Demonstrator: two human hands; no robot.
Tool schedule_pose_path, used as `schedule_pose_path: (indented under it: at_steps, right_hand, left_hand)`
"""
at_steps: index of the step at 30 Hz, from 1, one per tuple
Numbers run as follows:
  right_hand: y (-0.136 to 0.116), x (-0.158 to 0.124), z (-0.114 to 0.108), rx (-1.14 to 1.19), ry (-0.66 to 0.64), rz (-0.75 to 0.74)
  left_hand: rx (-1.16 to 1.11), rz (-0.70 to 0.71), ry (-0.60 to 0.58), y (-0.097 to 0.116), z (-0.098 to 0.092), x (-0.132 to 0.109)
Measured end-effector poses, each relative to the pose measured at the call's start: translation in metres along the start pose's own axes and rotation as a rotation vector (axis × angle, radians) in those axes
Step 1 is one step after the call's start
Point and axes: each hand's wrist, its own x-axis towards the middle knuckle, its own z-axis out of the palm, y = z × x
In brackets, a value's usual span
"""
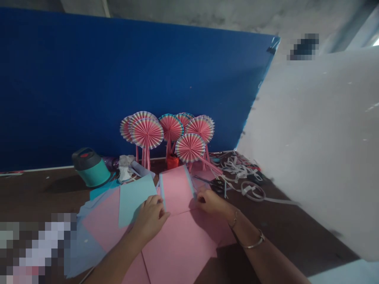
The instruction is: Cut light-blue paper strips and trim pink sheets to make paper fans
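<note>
My left hand [149, 219] and my right hand [209, 201] grip the lower corners of a pink paper sheet [176, 189] edged with pale blue. That sheet stands tilted up from the table, and its top edge leans away from me. Beneath my hands lies a larger pink paper sheet [177, 248] with a crease across it. A pale turquoise paper sheet [136, 199] lies against my left hand's side, overlapping more pink and blue paper. Black-handled scissors [217, 185] lie just beyond my right fingers.
Several pink pleated paper fans [146, 133] on sticks lean against a blue board [118, 79], around a small red cup [172, 161]. A green flask [91, 169] stands on the dark table [44, 189] at left. White paper offcuts [239, 167] lie right, beside a tilted white board [314, 138].
</note>
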Motion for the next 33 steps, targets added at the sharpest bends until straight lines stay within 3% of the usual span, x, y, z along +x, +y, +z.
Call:
schedule_pose_path:
  at_steps: [8,11,15,19,23,29,33]
  right_hand:
    - [-0.011,-0.004,-0.001,-0.226,0.020,-0.021]
    - [-0.016,-0.005,-0.002,-0.284,-0.020,0.001]
    - [-0.023,-0.006,-0.004,-0.314,-0.046,0.035]
    - [-0.029,-0.008,-0.007,-0.366,-0.084,0.069]
    - [-0.039,-0.014,-0.007,-0.442,0.008,0.015]
    - [-0.059,-0.017,0.017,-0.442,0.094,0.009]
    - [-0.053,-0.019,0.030,-0.540,0.128,0.065]
  left_hand:
    - [0.138,0.087,0.084,-0.001,0.004,-0.001]
    - [0.216,0.286,0.141,-0.005,0.011,-0.001]
    - [0.284,0.511,0.089,-0.013,0.024,-0.001]
    - [0.304,0.522,0.044,-0.019,0.032,0.002]
    - [0.298,0.525,0.026,-0.016,0.031,0.002]
    - [0.257,0.517,0.020,-0.008,0.027,0.000]
    - [0.271,0.511,0.004,-0.008,0.025,-0.001]
